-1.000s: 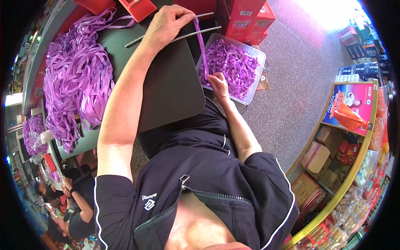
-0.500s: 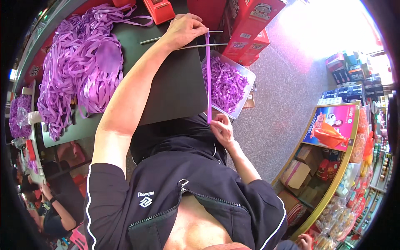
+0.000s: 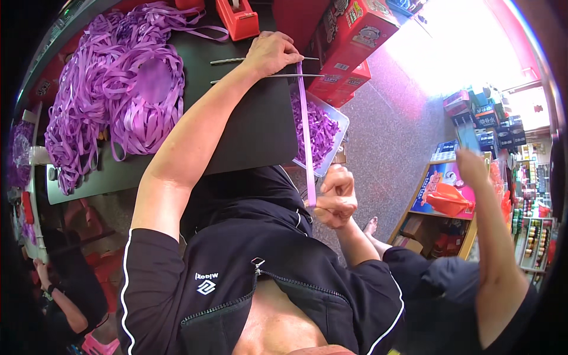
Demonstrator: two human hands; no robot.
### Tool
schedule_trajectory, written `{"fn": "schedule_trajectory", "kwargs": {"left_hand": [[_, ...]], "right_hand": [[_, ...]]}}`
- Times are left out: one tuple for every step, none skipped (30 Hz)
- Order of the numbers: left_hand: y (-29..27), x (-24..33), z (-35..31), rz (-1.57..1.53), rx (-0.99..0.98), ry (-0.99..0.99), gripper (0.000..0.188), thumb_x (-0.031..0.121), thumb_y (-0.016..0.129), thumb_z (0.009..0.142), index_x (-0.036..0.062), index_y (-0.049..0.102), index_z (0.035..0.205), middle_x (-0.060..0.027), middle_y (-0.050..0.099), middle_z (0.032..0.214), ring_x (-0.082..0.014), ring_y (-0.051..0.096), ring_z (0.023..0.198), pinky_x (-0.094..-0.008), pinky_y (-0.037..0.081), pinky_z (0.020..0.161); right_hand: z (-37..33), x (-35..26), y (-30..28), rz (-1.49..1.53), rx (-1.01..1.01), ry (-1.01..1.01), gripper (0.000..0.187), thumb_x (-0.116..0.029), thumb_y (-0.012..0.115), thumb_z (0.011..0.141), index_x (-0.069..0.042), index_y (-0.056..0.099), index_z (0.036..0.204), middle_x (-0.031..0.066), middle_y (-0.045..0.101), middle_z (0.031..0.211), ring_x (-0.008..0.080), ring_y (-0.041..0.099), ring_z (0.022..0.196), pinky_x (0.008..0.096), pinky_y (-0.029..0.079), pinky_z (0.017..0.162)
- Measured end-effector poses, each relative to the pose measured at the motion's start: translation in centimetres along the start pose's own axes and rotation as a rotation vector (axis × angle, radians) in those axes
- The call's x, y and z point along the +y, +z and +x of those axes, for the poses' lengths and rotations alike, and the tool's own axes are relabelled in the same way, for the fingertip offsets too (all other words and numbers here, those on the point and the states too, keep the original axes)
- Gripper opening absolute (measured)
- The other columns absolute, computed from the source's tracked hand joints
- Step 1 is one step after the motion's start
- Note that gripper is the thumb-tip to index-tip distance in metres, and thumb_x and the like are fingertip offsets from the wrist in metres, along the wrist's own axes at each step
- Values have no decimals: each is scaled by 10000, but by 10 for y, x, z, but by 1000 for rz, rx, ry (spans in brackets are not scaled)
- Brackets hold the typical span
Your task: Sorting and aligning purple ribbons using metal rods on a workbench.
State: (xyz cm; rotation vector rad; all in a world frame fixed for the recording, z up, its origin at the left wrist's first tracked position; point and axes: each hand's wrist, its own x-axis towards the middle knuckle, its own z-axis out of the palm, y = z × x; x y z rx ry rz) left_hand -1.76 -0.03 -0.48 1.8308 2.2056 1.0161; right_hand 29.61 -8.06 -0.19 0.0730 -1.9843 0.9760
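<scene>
A flat purple ribbon (image 3: 306,130) runs taut between my two hands, down past the dark table's right edge. My left hand (image 3: 273,54) pinches its upper end beside two thin metal rods (image 3: 228,61) that jut out over that edge. The lower end is gripped in the closed fingers of my right hand (image 3: 336,198), near my lap. Behind the ribbon, a clear plastic bin (image 3: 342,131) holds many short cut purple pieces (image 3: 319,133). A large tangled heap of long purple ribbon (image 3: 112,100) covers the left of the table.
A red tape dispenser (image 3: 238,22) stands at the table's far side. Red boxes (image 3: 361,38) are stacked beyond the bin. Another person's raised arm (image 3: 494,254) is at the right, before a display shelf (image 3: 435,195). A second person (image 3: 68,307) sits at lower left.
My right hand has drawn the ribbon's lower end down toward me and turned into a fist-like grip. My left hand stays by the rods. Another person has come in at the right.
</scene>
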Motion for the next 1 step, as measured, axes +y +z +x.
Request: {"fn": "schedule_trajectory", "kwargs": {"left_hand": [[1, 1, 0, -12, 2, 0, 277, 396, 659, 788, 166, 746, 915, -43, 572, 1223, -260, 452, 1186, -380, 327, 1024]], "right_hand": [[9, 2, 1, 21, -1, -27, 293, -70, 726, 565, -162, 719, 843, 34, 496, 871, 179, 474, 719, 331, 342, 640]]}}
